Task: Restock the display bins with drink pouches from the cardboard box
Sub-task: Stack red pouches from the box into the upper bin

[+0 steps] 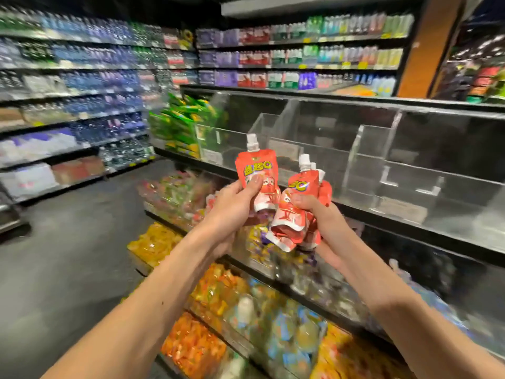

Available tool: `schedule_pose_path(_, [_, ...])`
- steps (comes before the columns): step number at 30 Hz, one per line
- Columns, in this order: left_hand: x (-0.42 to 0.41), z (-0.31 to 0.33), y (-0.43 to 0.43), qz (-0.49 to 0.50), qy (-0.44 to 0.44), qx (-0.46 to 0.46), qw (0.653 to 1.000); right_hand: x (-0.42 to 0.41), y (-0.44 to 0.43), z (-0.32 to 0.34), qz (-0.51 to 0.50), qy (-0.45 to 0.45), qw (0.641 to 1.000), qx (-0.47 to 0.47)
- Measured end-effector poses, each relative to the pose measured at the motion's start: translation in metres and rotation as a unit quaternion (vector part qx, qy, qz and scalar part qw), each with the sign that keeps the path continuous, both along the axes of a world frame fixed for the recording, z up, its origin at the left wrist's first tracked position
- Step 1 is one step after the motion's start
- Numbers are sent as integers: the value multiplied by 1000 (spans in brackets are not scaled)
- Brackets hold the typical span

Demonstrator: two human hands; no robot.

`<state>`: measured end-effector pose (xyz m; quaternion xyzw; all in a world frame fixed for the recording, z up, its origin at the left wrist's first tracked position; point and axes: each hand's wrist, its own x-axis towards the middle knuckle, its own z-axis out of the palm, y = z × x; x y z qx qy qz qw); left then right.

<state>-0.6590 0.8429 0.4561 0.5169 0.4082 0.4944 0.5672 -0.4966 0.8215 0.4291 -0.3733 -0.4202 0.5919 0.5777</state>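
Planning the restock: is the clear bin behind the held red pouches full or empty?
Empty: the clear bin shows only bare dark shelf through its walls.

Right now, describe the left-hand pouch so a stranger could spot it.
Look at the clear display bins. In front of them the left hand grips a red pouch, white cap up. It is single and upright; the right hand holds a crumpled bunch.
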Motion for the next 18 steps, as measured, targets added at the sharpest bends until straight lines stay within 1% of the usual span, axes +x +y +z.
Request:
schedule_pose_path(3, [-36, -1, 47, 3, 0, -23, 1000, -36, 51, 6, 28, 21, 999, -1])
schedule_pose_path(7, [-68, 8, 113, 24, -22, -50, 998, -74, 127, 13, 12, 19, 1000, 20])
schedule_pose_path(10, [-87, 16, 155, 27, -32, -38, 998, -96, 173, 20, 10, 5, 999, 52])
schedule_pose_path(13, [-105, 24, 188, -5, -14, -11, 1000, -110, 207, 30, 13, -13, 997, 74])
schedule_pose_path(18, [-132, 36, 252, -66, -69, -6, 995, -126, 259, 43, -7, -51, 993, 105])
